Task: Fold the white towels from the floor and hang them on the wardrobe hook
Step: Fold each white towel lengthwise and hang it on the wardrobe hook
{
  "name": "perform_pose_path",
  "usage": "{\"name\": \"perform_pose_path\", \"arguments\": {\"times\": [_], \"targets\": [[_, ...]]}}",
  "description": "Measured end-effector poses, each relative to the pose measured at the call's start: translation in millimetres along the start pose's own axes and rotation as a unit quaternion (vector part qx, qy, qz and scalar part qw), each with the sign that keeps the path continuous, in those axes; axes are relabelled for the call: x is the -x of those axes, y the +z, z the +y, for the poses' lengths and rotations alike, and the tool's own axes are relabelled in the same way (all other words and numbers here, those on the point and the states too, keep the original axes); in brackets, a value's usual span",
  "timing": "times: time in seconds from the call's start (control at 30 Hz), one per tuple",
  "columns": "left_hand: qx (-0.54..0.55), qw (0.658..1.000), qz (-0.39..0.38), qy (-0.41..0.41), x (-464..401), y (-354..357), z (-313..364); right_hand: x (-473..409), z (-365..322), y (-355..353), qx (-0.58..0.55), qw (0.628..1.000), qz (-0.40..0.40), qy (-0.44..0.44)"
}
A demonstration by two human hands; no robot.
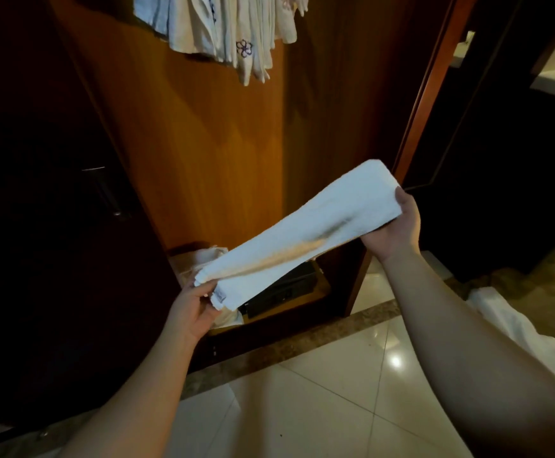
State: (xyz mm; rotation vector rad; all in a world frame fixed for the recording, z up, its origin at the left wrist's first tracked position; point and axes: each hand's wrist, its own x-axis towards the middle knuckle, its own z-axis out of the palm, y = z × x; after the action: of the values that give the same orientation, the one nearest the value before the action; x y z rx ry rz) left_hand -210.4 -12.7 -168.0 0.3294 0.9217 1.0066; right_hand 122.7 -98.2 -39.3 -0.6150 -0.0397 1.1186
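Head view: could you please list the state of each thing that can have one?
Towel: folded into a long strip, held at both ends.
Left hand: pinching the near end.
Right hand: gripping the far end.
Floor towel: crumpled, unfolded.
Hung cloths: hanging.

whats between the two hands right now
In the head view, the folded white towel spans the whole gap, gripped by the left hand and the right hand.

likely a hotel room, wooden wardrobe [203,143], hanging garments [223,24], tiled floor [352,391]
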Motion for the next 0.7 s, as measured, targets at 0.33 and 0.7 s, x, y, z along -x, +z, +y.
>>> {"name": "perform_pose_path", "arguments": {"times": [0.33, 0.7], "targets": [[-0.147, 0.978, 0.131, -0.065, -3, 17, -23, 13, -4, 69, 0.264, 0.957, -0.009, -0.12], [-0.245, 0.924, -0.271, 0.11, 97, 188, -41, 40, -19, 129, 0.624, 0.735, -0.058, -0.257]]}}
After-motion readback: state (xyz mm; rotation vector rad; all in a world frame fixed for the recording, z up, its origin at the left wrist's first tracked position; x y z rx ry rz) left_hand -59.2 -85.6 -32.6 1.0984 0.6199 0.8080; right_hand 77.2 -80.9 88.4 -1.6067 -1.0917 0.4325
